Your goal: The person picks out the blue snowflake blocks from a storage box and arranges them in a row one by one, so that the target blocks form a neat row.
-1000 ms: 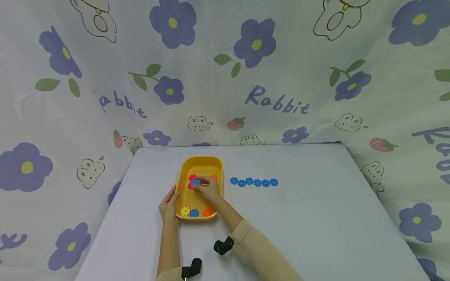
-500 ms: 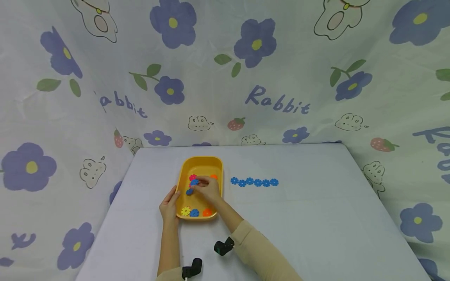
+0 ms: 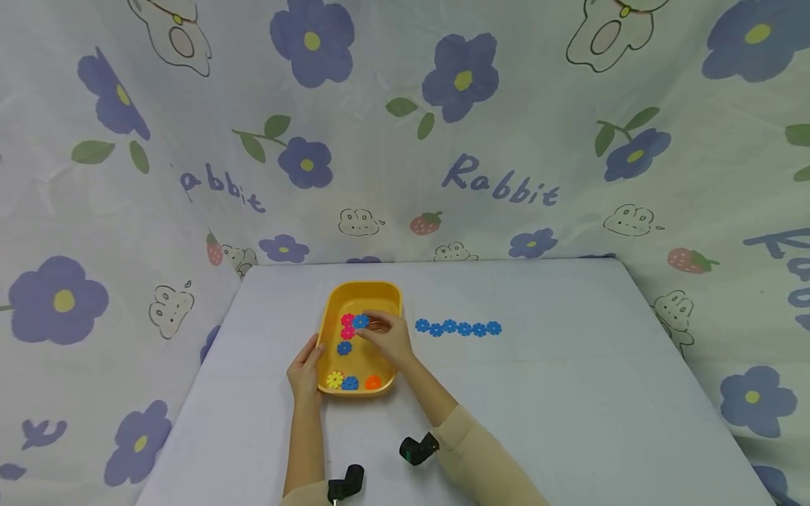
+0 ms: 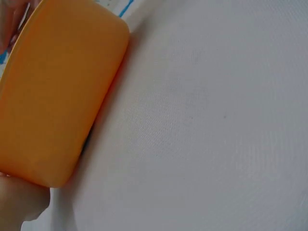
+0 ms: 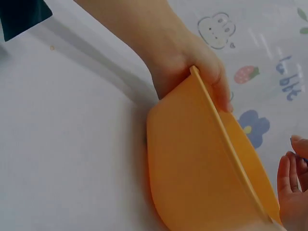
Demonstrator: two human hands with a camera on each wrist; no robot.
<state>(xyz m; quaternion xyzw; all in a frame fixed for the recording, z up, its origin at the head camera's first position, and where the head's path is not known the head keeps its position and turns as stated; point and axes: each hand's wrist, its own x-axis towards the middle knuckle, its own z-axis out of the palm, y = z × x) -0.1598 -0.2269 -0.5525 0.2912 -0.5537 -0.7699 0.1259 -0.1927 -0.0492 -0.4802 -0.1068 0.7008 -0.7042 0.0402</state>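
A yellow tray point(image 3: 362, 362) holds loose snowflake discs. My left hand point(image 3: 303, 372) grips its left rim, thumb over the edge; this left hand point(image 5: 207, 62) also shows in the right wrist view. My right hand point(image 3: 391, 343) is over the tray and pinches a blue snowflake disc point(image 3: 361, 321) between thumb and fingers. Beside it lie two pink discs point(image 3: 348, 333), with a separate blue disc point(image 3: 344, 348) below them. Along the near end are a yellow disc point(image 3: 335, 379), another blue disc point(image 3: 350, 383) and an orange disc point(image 3: 373, 381).
Right of the tray, a wavy row of several blue discs point(image 3: 465, 328) lies on the white tabletop point(image 3: 538, 393). A printed fabric backdrop point(image 3: 392, 147) rises behind and at both sides. Black wrist cameras point(image 3: 419, 448) sit near the sleeves.
My right hand has shifted slightly right and up with a blue disc, and a second blue disc now lies loose below the pink ones. My left hand stays on the rim.
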